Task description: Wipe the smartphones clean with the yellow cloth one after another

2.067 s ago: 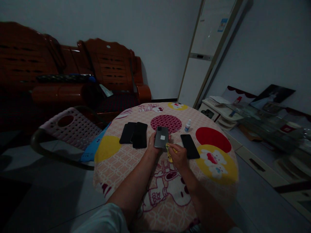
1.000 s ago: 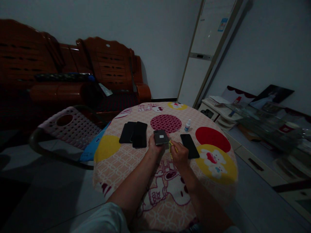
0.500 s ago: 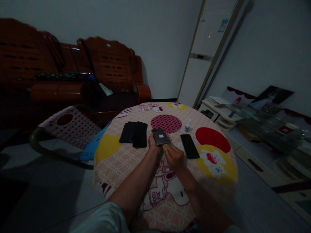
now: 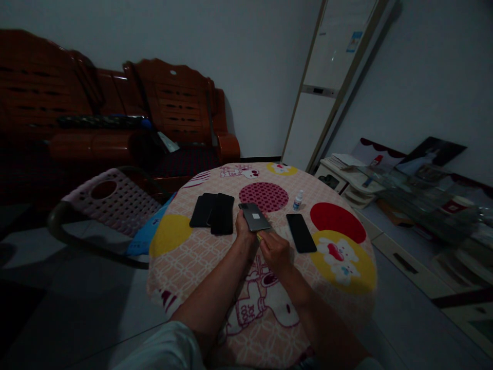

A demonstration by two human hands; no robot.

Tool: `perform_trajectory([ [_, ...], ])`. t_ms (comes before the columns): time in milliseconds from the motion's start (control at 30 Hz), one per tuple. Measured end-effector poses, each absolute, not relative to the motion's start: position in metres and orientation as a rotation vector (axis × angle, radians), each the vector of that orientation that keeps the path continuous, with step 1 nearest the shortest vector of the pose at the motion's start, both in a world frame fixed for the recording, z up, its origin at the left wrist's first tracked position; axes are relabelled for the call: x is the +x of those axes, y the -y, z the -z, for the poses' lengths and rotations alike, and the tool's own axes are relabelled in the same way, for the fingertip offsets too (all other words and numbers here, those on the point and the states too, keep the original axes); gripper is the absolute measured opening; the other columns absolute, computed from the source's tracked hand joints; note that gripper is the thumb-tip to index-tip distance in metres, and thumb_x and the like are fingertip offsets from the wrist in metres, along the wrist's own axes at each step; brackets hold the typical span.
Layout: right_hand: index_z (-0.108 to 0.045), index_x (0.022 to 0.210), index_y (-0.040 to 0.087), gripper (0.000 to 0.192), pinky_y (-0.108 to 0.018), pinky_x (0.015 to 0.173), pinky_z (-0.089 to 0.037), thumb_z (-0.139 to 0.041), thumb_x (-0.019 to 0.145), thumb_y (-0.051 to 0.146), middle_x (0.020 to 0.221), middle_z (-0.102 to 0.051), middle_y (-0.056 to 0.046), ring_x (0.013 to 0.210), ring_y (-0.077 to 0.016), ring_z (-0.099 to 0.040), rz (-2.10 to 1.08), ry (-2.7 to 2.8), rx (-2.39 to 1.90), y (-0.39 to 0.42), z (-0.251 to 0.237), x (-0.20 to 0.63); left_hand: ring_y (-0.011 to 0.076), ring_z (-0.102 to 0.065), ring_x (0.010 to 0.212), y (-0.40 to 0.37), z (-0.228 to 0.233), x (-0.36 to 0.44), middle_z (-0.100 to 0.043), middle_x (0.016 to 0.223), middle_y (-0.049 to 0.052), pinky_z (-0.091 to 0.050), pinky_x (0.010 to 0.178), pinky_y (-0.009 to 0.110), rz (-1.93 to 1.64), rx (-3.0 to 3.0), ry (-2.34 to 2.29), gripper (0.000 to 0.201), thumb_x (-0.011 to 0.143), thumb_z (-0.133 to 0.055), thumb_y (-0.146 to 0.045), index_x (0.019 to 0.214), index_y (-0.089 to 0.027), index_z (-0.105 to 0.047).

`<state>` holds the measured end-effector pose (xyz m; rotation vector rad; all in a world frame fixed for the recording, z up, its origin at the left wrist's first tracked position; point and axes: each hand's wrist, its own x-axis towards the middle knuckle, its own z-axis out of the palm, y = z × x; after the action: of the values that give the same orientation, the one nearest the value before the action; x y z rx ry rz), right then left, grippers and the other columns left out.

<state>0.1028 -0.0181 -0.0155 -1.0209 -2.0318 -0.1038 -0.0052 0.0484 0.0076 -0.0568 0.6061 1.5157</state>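
Holding a grey phone (image 4: 252, 219), back side up, the person's left hand (image 4: 242, 228) is closed round it from the left and below, over the middle of the round table. White square sticker (image 4: 256, 216) on the phone's back, phone slightly tilted, far end pointing left. Right hand (image 4: 275, 248) pinching a small yellow cloth (image 4: 260, 237), fingers closed on it, just at the phone's near edge; can't tell from where I stand whether cloth and phone touch. Most of the cloth hidden in the fingers. To the left, a black phone (image 4: 222, 215) lies flat, partly overlapping another dark slab (image 4: 201, 211). To the right, near the right hand, a dark phone (image 4: 301, 233) lies screen up, with a small white bottle (image 4: 297, 201) upright just beyond its far end. Patterned tablecloth (image 4: 175, 270) covers the table. Far left, a woven chair (image 4: 127, 205) with something blue (image 4: 148, 234) on it, wooden sofa (image 4: 175, 100) behind; tall white cabinet (image 4: 310, 123) stands at the far wall, room quite dim
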Motion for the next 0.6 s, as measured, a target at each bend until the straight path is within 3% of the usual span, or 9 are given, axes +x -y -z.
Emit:
perform_trajectory([
  [600, -0.067, 0.102, 0.013, 0.026, -0.025, 0.064, -0.046, -0.044, 0.089, 0.012, 0.072, -0.065, -0.007, 0.068, -0.0158, -0.060, 0.138, 1.989, -1.011, 0.0148, 0.0221, 0.1050, 0.0181, -0.061, 0.054, -0.0465, -0.0122, -0.0043, -0.062, 0.061, 0.006, -0.053, 0.062, 0.033, -1.541, -0.057, -0.626, 0.038, 0.088, -0.036, -0.041, 0.079, -0.013, -0.061],
])
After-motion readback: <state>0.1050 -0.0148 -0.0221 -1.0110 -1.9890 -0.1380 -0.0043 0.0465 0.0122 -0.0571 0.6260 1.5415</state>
